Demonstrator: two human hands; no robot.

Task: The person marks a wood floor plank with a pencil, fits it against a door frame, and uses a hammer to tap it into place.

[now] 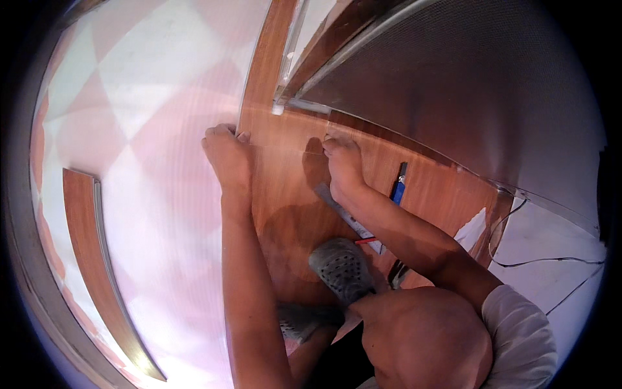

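My left hand [228,155] and my right hand [343,162] are closed at either end of a wood-grain piece [282,129], their fingertips on its edges. The left fingers are beside the edge of a pale pink-and-white checkered surface [149,194]. Under my right hand lies a metal straightedge [330,198] on the wood-grain boards [278,214]. A blue utility knife [399,185] lies right of that hand, and a red slim tool [366,240] rests by the straightedge, partly hidden by my forearm.
A dark textured metal panel [466,84] runs along the top right, beside a wooden frame [272,45]. Loose plank strips [87,227] lie at left. My grey perforated clogs [340,266] and bare knee [421,334] are below. A black cable [551,259] trails at right.
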